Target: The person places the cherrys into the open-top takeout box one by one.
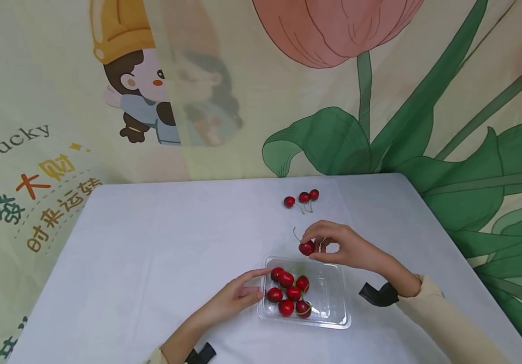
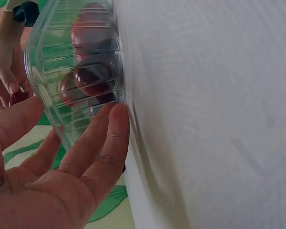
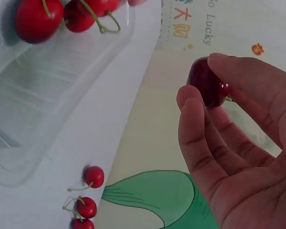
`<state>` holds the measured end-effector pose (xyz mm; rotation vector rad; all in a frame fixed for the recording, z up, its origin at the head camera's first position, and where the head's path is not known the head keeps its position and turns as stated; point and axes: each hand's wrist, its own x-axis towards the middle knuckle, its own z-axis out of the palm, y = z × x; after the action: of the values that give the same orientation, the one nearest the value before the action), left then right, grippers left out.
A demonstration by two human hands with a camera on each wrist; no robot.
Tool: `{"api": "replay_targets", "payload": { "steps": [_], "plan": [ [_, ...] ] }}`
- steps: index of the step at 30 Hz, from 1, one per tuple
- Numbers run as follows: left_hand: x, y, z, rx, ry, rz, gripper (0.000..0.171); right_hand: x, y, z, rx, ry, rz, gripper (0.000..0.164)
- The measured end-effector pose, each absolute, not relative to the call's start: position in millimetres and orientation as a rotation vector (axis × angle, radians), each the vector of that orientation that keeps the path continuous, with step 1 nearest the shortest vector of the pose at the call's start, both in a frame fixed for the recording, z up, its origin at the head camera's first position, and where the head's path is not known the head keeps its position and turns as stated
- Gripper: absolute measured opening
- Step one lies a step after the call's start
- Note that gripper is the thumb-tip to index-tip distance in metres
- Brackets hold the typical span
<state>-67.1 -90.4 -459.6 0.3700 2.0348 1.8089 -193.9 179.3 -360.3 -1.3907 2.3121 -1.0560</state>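
My right hand (image 1: 345,245) pinches a dark red cherry (image 1: 307,247) between thumb and fingertips, just above the far edge of a clear plastic box (image 1: 329,293). The cherry's thin stem points up and left; in the right wrist view the held cherry (image 3: 206,82) hangs off the table surface. Several red cherries (image 1: 294,293) lie in the left half of the box. My left hand (image 1: 235,298) touches the box's left side, fingers extended; in the left wrist view its fingertips (image 2: 118,114) rest against the ribbed wall, low near the tablecloth.
Three loose cherries with stems (image 1: 304,197) lie on the white tablecloth (image 1: 174,242) toward the back edge, beyond the box. Behind the table hangs a printed cloth (image 1: 224,151) with flowers and a cartoon figure. Black straps (image 1: 379,294) sit at both wrists.
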Motion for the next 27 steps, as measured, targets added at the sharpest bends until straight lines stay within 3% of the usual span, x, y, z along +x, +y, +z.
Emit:
{"api": "replay_targets", "payload": {
  "steps": [14, 27],
  "plan": [
    [-69.7, -90.7, -457.4, 0.378, 2.051, 1.807, 0.050, -170.4, 170.7, -381.0, -1.475, 2.104, -1.080, 0.030],
    [-64.5, -91.6, -460.6, 0.357, 2.008, 1.820, 0.050, -151.4, 160.0, -411.8, -1.325, 2.004, -0.975, 0.027]
  ]
}}
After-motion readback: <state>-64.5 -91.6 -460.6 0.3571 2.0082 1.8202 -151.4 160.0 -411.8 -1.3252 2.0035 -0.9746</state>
